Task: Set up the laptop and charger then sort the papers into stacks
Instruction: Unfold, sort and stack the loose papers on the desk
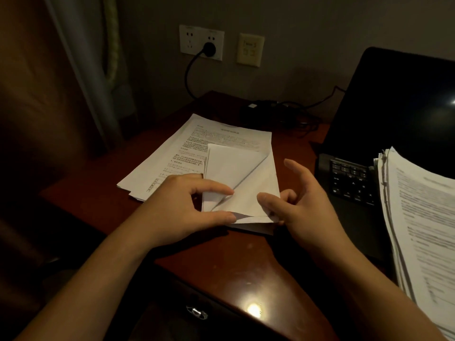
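Just left of the open laptop (394,114), the left hand (183,207) pinches a blank creased sheet (236,173) at the edge farther from the laptop, and the right hand (304,205) pinches the nearer edge. A printed stack (172,156) lies farther left; a paper pile (423,230) rests on the laptop.

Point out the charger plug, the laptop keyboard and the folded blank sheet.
charger plug (209,48), head view, its round black body.
laptop keyboard (352,179), head view, middle of the visible keys.
folded blank sheet (231,166), head view, upper flap above the diagonal crease.
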Motion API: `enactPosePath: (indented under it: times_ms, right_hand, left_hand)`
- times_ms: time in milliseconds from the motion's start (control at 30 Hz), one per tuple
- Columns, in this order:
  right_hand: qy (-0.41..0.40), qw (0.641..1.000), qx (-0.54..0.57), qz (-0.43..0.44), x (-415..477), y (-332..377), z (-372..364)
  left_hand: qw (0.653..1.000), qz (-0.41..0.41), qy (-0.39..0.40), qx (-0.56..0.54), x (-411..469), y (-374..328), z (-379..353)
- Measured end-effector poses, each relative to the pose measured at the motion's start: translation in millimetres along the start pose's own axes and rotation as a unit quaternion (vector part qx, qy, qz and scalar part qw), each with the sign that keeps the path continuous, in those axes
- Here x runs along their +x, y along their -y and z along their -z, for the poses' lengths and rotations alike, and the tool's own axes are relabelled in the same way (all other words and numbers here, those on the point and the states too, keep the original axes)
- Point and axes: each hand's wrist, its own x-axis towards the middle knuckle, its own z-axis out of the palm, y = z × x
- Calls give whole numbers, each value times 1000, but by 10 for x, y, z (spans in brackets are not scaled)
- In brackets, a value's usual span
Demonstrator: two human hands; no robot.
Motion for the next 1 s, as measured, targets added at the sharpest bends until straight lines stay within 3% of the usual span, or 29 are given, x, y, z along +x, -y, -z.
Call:
enactPosePath:
  times_ms: [333, 600, 767, 867, 1000]
  right_hand:
    - [38, 999, 27, -25, 17, 12, 71]
    - [21, 999, -27, -6, -10, 16, 45]
    - [-39, 995, -92, 31, 3, -8, 28]
    - [-52, 998, 39, 7, 33, 10, 17]
    - [-65, 972, 222, -43, 78, 54, 37]
  left_hand:
    - [990, 28, -130, -55, 32, 31, -19]
    - [982, 56, -152, -94, 31, 38, -20]
    - [960, 60, -129, -241, 36, -12, 12]
    - [955, 66, -120, -263, 27, -60, 44]
    - [971, 9, -67, -231, -101, -148, -52]
